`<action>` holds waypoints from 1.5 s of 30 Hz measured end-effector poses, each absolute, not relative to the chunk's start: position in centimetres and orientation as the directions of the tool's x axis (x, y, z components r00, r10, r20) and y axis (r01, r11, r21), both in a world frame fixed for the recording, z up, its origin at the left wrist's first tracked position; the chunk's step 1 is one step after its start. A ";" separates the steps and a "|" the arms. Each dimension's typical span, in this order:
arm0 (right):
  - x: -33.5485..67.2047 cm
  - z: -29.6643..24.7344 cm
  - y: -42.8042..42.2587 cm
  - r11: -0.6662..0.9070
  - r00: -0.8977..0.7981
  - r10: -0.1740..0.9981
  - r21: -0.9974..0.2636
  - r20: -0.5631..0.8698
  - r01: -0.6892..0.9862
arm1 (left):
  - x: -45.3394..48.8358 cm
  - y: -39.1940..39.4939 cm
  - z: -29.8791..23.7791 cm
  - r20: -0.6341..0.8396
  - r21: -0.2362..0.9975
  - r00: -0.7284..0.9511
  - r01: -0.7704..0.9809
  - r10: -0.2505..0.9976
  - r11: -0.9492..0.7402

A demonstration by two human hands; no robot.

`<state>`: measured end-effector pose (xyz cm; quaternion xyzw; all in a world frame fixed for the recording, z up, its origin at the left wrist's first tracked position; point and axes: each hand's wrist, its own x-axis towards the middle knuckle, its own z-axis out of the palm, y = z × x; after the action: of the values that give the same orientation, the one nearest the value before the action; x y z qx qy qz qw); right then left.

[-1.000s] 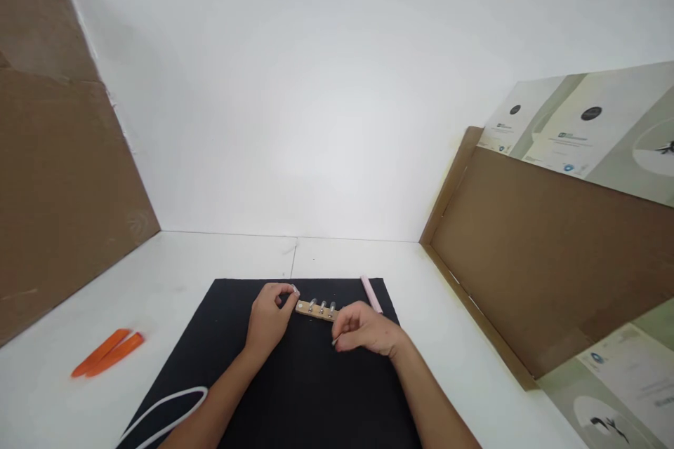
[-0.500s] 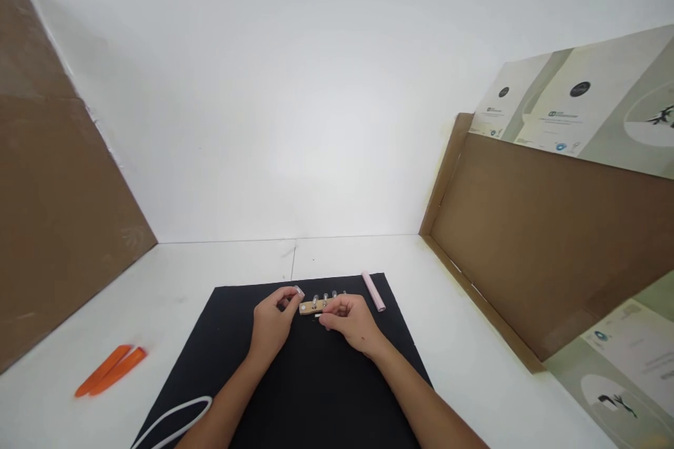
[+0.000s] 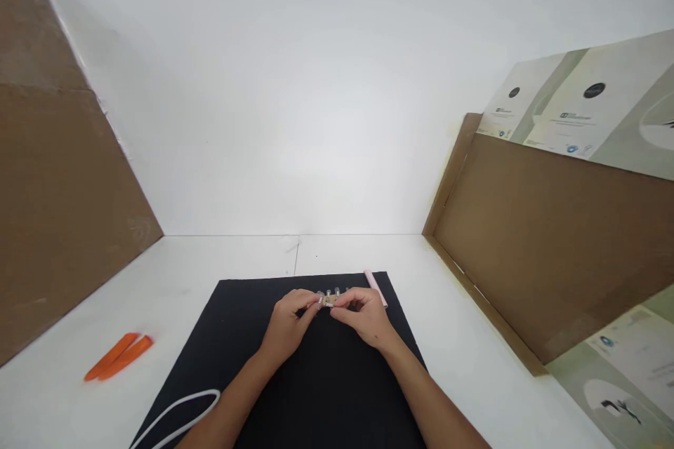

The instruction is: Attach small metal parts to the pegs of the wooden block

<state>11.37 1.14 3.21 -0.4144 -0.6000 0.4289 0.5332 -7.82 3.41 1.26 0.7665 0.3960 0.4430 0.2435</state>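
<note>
Near the back of the black mat (image 3: 316, 379), my left hand (image 3: 287, 323) pinches a small clear piece (image 3: 320, 301) between thumb and fingertips. My right hand (image 3: 366, 316) is closed close beside it, its fingertips on a small whitish piece (image 3: 330, 304) too small to name. Just behind the fingertips lies a short light-wood strip (image 3: 333, 298), partly hidden by both hands. Several small clear pieces (image 3: 338, 291) stand up along it. The two hands nearly meet in front of the strip.
A pink tube (image 3: 375, 287) lies at the mat's back right. Two orange strips (image 3: 119, 358) rest on the white table (image 3: 200, 259) at left. A white cable loop (image 3: 184, 403) crosses the mat's front left. Cardboard panels (image 3: 68, 189) stand at both sides.
My left hand has moved right with the clear piece, from the strip's left end to its front. My right hand has shifted slightly right. The view has moved a little.
</note>
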 end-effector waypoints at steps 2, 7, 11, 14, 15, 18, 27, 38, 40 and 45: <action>11.4 3.4 1.1 0.312 -0.041 0.950 -0.948 0.309 0.069 | -7.7 3.2 1.5 0.485 0.688 0.337 0.423 0.807 -0.590; 11.4 3.6 1.1 0.335 0.049 0.937 -0.931 0.345 0.147 | -7.5 2.7 1.6 0.502 0.642 0.372 0.444 0.781 -0.625; 11.5 3.6 1.0 0.351 0.011 0.934 -0.921 0.357 0.169 | -7.4 2.6 1.3 0.531 0.622 0.357 0.452 0.769 -0.639; 11.5 3.4 0.9 0.363 -0.067 0.932 -0.921 0.356 0.143 | -7.4 2.7 1.2 0.544 0.619 0.330 0.463 0.771 -0.635; 11.6 3.4 0.8 0.361 -0.098 0.932 -0.923 0.350 0.135 | -7.4 2.8 1.1 0.545 0.621 0.321 0.467 0.775 -0.630; 11.5 3.3 0.7 0.344 -0.155 0.933 -0.932 0.325 0.115 | -7.4 2.8 1.1 0.551 0.624 0.303 0.469 0.777 -0.625; 11.8 3.5 1.4 0.322 0.056 0.942 -0.941 0.329 0.107 | -7.3 2.6 1.4 0.557 0.597 0.335 0.475 0.760 -0.647; 11.9 3.7 0.6 0.366 -0.181 0.918 -0.930 0.353 0.043 | -7.3 2.8 1.1 0.628 0.557 0.308 0.463 0.714 -0.690; 11.8 3.7 0.6 0.357 -0.174 0.922 -0.933 0.345 0.040 | -7.3 2.8 1.1 0.632 0.553 0.311 0.461 0.710 -0.694; 11.7 3.8 1.1 0.331 -0.008 0.943 -0.942 0.331 0.053 | -7.4 2.8 1.0 0.623 0.544 0.334 0.465 0.707 -0.699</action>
<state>11.75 1.09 3.75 -0.4224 -0.5900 0.3948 0.5635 -7.36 2.78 1.02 0.8054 0.3638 0.4480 0.1355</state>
